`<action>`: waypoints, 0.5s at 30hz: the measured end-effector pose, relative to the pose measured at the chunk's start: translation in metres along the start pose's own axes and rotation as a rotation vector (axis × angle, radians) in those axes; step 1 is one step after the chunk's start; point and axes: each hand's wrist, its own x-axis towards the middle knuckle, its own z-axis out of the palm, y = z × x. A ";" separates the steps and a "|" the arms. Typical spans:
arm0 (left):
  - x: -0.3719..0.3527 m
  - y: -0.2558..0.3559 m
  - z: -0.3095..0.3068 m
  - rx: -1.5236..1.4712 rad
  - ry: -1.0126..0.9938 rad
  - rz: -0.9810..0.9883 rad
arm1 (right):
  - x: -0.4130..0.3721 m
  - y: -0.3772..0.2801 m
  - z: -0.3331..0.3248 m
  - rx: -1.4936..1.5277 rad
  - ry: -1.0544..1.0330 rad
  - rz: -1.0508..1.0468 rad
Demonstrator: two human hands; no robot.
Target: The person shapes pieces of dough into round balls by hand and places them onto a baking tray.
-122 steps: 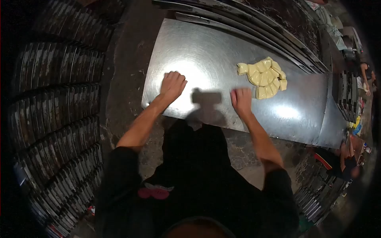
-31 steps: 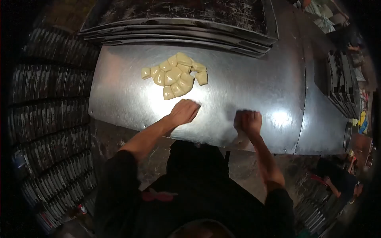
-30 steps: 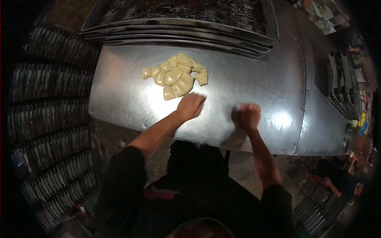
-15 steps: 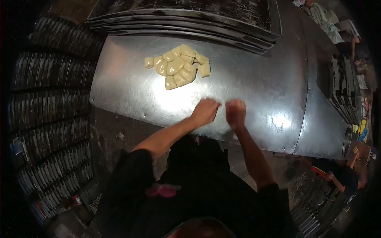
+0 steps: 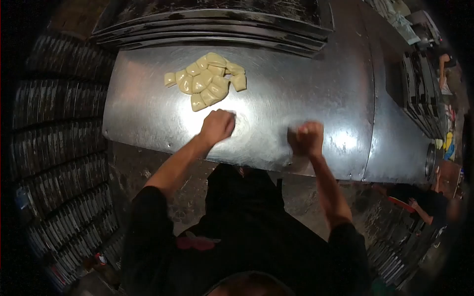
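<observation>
Several shiny pale yellow dough pieces [image 5: 201,80] lie bunched together on the metal table [image 5: 276,93], left of its middle. Just below them, over the tabletop, my left hand [image 5: 217,126] has its fingers curled in; what it holds, if anything, is hidden. My right hand [image 5: 307,138] is over the table farther right, also with curled fingers and blurred by motion, so its contents cannot be made out. A wide gap separates the two hands.
Stacked dark trays [image 5: 212,32] stand along the table's far edge. More trays [image 5: 422,96] lean at the right. Tall tray stacks [image 5: 57,103] fill the left side. At lower right, a person in dark clothing [image 5: 427,204] is partly visible.
My hands have moved apart, the left one to the left and the right one to the right. The whole view has shifted slightly, with the dough pieces now farther left in it.
</observation>
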 end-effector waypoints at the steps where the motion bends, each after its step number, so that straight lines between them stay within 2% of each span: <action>1: 0.020 -0.004 0.009 -0.061 0.173 -0.031 | 0.004 0.006 0.003 0.036 0.538 -0.007; 3: 0.048 0.042 0.041 -0.263 0.490 -0.160 | 0.057 -0.004 0.044 0.394 0.706 0.192; 4: 0.034 0.053 0.052 -0.296 0.285 -0.071 | 0.042 -0.023 0.070 0.375 0.638 0.207; 5: 0.016 0.059 0.050 -0.205 0.094 0.131 | 0.035 -0.040 0.066 0.453 0.689 0.021; 6: -0.003 0.054 0.047 -0.138 0.149 0.281 | 0.013 -0.042 0.076 0.590 0.705 -0.125; 7: -0.019 0.044 0.041 -0.070 0.200 0.422 | -0.014 -0.038 0.064 0.559 0.617 -0.126; 8: -0.018 0.033 0.024 0.065 -0.056 0.241 | -0.033 -0.020 0.052 0.531 0.528 -0.132; 9: -0.009 0.020 0.007 0.197 -0.309 0.051 | -0.042 0.021 0.066 0.370 0.189 -0.285; 10: -0.003 0.003 0.010 0.152 -0.016 -0.004 | -0.031 0.017 0.042 0.561 0.112 0.364; 11: 0.013 0.001 0.019 0.016 0.371 0.063 | -0.007 0.027 0.037 0.014 0.652 -0.033; 12: 0.034 0.018 0.031 -0.113 0.433 -0.056 | 0.019 0.008 0.010 0.269 0.718 0.079; 13: 0.049 0.034 0.041 -0.243 0.495 -0.170 | 0.029 -0.013 0.023 0.277 0.713 0.073; 15: 0.028 0.061 0.055 -0.219 0.215 0.026 | 0.042 -0.034 0.054 0.584 0.769 0.213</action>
